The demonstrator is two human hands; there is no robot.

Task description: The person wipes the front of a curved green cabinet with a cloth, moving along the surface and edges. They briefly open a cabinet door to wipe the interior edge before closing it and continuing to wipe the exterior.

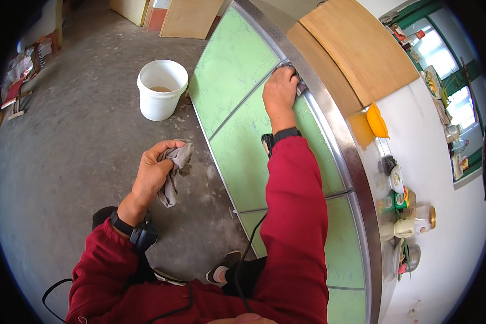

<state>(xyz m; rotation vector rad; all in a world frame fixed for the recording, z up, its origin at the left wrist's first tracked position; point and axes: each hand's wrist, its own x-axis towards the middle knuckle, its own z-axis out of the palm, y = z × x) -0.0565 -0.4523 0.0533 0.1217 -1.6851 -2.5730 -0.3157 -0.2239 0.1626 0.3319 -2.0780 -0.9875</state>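
My left hand [152, 172] grips a crumpled grey cloth [174, 174], whose lower end hangs loose above the concrete floor. My right hand [281, 89] is pressed to the upper metal trim of a green-panelled cabinet front [243, 150]. Under its fingers is a dark grey, wet-looking cloth [301, 87], mostly hidden by the hand. Water drops show on the green panel below the trim. A white plastic bucket [160, 109] with murky water in the bottom stands on the floor, beyond my left hand and beside the cabinet.
A stainless steel counter edge [358, 174] runs above the panels. On the counter are a wooden board [356, 44], a yellow plastic bowl [377, 121], jars [423, 220] and a metal bowl [414, 258]. Black cables [247, 247] hang near my right arm. Wooden boards [190, 18] lean at the back.
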